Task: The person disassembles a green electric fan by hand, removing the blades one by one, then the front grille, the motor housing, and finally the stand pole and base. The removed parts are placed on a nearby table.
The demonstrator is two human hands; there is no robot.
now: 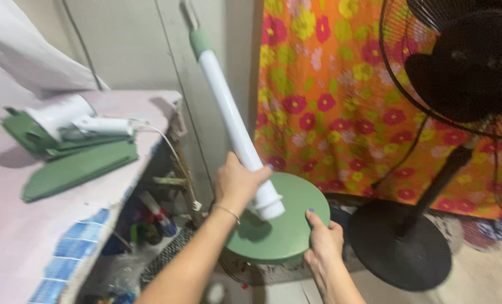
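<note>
Both forearms reach up from the bottom of the view. The right hand [323, 247] is curled over the near edge of a round green base [287, 225], thumb on the top face and fingers hidden beneath. The left hand [237, 183] is wrapped fully around the white pole [234, 124] just above its flared collar, which sits on or just over the middle of the base; whether the two are joined I cannot tell.

I would judge both pieces stiff, smooth plastic. The base looks like the heavier part. The pole is long and leaning up to the left, so its far end would swing easily; the low grip beside the collar seems the steadiest place to hold. The glossy tube may slip in a loose fist. For the disc, its rim is the natural hold.

Left of the hands stands a pale counter [14, 236] with blue tiles on its edge, and on it lie a green-and-white fan part [59, 126] with a cord and a flat green piece [76, 169]. Clutter fills the open space under the counter. To the right, a black standing fan [464, 62] with its round foot [400, 247] stands just beside the green base, crowding that side. An orange flowered curtain [329, 84] hangs behind, near the pole.
</note>
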